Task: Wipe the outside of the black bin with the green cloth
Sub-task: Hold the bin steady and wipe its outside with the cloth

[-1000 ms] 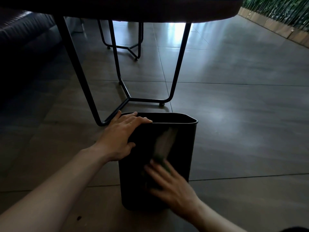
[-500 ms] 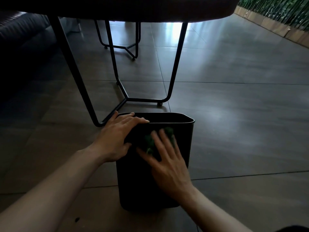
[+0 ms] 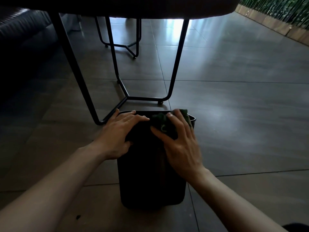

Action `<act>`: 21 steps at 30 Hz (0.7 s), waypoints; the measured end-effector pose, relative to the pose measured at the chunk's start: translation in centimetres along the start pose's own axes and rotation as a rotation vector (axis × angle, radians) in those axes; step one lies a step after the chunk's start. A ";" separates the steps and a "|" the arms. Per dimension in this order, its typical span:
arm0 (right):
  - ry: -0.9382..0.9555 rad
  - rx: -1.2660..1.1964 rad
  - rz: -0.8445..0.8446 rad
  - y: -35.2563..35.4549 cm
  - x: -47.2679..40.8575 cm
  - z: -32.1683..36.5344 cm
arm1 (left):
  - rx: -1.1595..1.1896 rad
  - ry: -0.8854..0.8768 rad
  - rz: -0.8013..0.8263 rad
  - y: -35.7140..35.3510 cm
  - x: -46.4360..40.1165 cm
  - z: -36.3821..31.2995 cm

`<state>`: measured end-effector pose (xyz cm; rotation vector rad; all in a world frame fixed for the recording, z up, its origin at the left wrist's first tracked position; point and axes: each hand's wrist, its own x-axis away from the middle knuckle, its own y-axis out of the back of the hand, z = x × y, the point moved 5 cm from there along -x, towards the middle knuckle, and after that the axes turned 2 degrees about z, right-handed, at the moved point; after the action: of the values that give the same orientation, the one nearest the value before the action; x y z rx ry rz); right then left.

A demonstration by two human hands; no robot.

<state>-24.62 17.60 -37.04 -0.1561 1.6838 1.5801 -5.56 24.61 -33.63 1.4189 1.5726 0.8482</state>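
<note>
The black bin [image 3: 147,178] stands upright on the tiled floor just in front of me. My left hand [image 3: 117,133] grips its near left rim, fingers over the top edge and thumb on the outer wall. My right hand [image 3: 180,141] presses the crumpled green cloth [image 3: 159,121] flat against the bin's near wall, right at the top rim. Its fingers are spread and fairly straight over the cloth. Part of the cloth shows above the fingertips at the rim; the rest is under the palm.
A dark table [image 3: 133,7] overhangs the bin, its black metal leg frame [image 3: 127,96] resting on the floor just behind the bin. A second frame [image 3: 127,46] stands further back. A dark sofa [image 3: 21,37] is at the left, a plant wall [image 3: 275,12] at the far right.
My right hand has slid the green cloth up the bin's near wall, from low down to the top rim. My left hand has stayed on the rim.
</note>
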 end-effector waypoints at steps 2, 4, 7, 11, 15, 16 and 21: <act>-0.034 0.016 -0.031 -0.7 -0.7 1.4 | -0.002 0.005 -0.001 0.1 0.0 0.1; 0.074 0.041 0.018 -2.3 1.5 3.2 | -0.009 0.001 0.009 0.2 0.0 0.0; 0.459 0.145 0.290 -5.4 9.1 5.7 | -0.027 0.002 0.045 0.1 0.0 -0.2; 0.756 0.324 0.487 -6.1 15.0 4.9 | -0.023 -0.002 0.033 0.1 0.3 -0.3; 0.473 0.105 0.277 -2.3 8.5 2.1 | -0.018 -0.003 0.040 0.1 0.1 -0.4; 0.356 0.056 0.183 -1.2 6.1 1.3 | -0.015 -0.007 0.039 0.1 0.0 -0.5; 0.026 0.037 -0.070 -0.5 -0.3 1.5 | -0.018 -0.013 0.035 -0.1 0.0 -0.4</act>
<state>-23.45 18.67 -37.10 -0.2150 1.7086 1.5002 -5.97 24.62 -33.54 1.4406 1.5309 0.8699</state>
